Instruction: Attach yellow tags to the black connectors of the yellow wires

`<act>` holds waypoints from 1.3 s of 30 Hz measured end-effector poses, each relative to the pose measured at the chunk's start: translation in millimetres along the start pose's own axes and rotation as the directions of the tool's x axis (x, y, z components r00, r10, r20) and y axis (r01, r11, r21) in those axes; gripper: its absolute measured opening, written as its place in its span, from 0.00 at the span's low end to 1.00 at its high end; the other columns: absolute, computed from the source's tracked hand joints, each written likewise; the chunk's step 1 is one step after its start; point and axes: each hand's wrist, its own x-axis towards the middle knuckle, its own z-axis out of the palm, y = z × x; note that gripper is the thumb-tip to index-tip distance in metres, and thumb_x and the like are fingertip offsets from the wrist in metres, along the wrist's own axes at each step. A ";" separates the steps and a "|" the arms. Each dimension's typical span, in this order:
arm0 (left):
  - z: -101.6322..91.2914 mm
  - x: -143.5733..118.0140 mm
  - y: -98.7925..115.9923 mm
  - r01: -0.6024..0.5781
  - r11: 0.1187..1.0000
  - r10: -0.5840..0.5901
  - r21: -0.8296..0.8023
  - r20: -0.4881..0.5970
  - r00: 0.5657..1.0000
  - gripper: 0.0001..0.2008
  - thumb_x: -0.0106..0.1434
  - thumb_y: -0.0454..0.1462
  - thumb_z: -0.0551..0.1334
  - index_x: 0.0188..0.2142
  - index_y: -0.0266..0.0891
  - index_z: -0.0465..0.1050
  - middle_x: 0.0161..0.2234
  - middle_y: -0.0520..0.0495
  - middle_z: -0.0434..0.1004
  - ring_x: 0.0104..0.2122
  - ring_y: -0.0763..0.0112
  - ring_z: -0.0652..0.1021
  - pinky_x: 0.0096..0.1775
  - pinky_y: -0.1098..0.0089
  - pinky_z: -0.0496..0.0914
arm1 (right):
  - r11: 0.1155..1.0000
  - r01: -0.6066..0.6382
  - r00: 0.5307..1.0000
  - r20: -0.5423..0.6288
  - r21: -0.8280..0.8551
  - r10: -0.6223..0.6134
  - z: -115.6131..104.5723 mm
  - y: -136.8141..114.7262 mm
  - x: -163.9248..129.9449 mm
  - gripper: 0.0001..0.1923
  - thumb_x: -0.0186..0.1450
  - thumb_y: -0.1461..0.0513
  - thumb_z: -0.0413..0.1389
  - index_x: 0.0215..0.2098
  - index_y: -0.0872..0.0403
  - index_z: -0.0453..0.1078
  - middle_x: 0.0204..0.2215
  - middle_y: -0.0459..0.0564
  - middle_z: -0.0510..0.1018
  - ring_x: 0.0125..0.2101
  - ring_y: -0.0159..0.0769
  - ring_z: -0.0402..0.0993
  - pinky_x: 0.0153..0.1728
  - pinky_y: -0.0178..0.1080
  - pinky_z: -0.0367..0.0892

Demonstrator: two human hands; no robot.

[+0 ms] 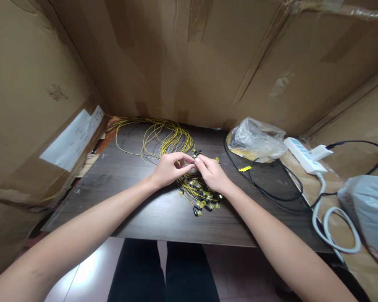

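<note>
Fingertips (pixel 189 161) of both hands on yellow cables (pixel 173 140) — labels unreadable

It looked like a makeshift packing workstation: a dark table (pixel 138 218) hemmed in by large cardboard boxes (pixel 208 63), with a power strip (pixel 304 155) and plastic bags (pixel 258 140).

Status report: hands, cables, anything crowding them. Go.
Left hand and right hand both pinch one connector over the yellow cable bundle. Black cord lies right, apart.
</note>
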 end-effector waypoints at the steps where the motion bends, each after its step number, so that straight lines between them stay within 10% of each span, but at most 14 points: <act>1: 0.2 -0.2 0.1 -0.008 1.000 0.008 0.010 -0.001 1.000 0.07 0.62 0.38 0.67 0.37 0.37 0.81 0.29 0.49 0.80 0.26 0.75 0.75 0.28 0.75 0.68 | 1.000 -0.005 1.000 0.006 0.008 0.005 0.5 0.2 0.1 0.19 0.74 0.54 0.44 0.27 0.52 0.60 0.24 0.45 0.68 0.27 0.34 0.63 0.30 0.37 0.58; 39: 2.6 -0.5 -1.4 0.088 0.994 -0.088 -0.070 -0.002 0.996 0.07 0.58 0.37 0.68 0.35 0.35 0.80 0.27 0.50 0.79 0.23 0.76 0.73 0.26 0.76 0.67 | 0.999 -0.002 1.000 0.018 0.050 0.002 -6.0 -3.0 -0.1 0.08 0.68 0.58 0.51 0.33 0.53 0.64 0.27 0.44 0.69 0.28 0.34 0.64 0.32 0.37 0.59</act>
